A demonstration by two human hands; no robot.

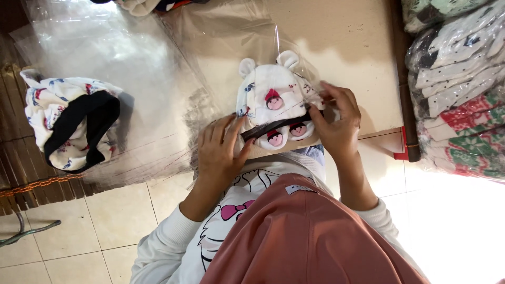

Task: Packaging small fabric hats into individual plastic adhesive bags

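both hands flat and gripping: left hand (221, 150) pins the near hem, right hand (336, 118) pinches the side of the small white fleece eared hat with red-and-pink print (271, 100), at the beige counter (347, 47) edge. soft, light, floppy; clear plastic bag (131, 79) beyond looks slippery.

Eared hat (271, 97) on table (347, 31), folded hat (71, 123) left, bagged stack (463, 94) right

bagged garments (463, 84) cut off at right edge
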